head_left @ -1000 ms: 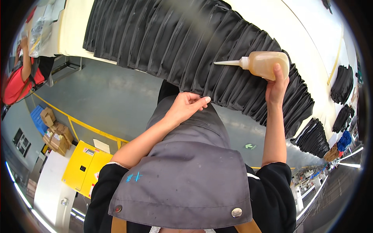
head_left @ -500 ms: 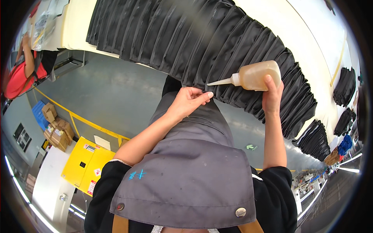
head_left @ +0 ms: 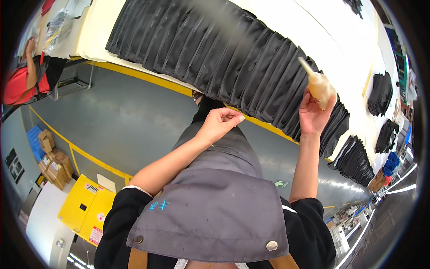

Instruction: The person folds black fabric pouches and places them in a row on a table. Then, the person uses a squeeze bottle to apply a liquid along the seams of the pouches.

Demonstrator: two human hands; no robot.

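Note:
Black fabric pieces [head_left: 224,58] lie overlapped in a long row along the table edge. My right hand [head_left: 313,114] grips a squeeze bottle [head_left: 320,92] with amber contents and a long thin nozzle. The bottle is raised over the row's right part, its nozzle pointing up and away from me. My left hand [head_left: 219,125] is in front of my grey apron, just short of the row's near edge. Its thumb and fingers are pinched together; whatever may be between them is too small or hidden to make out.
The cream-topped table [head_left: 322,27] carries more black bundles [head_left: 380,94] at the right. A person in red [head_left: 27,85] stands at the far left. Cardboard boxes [head_left: 56,166] and a yellow cabinet [head_left: 87,206] stand behind at the left.
My right hand has lifted the bottle away from near my left hand, and its nozzle has swung from pointing left to pointing up. My left hand stays pinched, now off the fabric edge.

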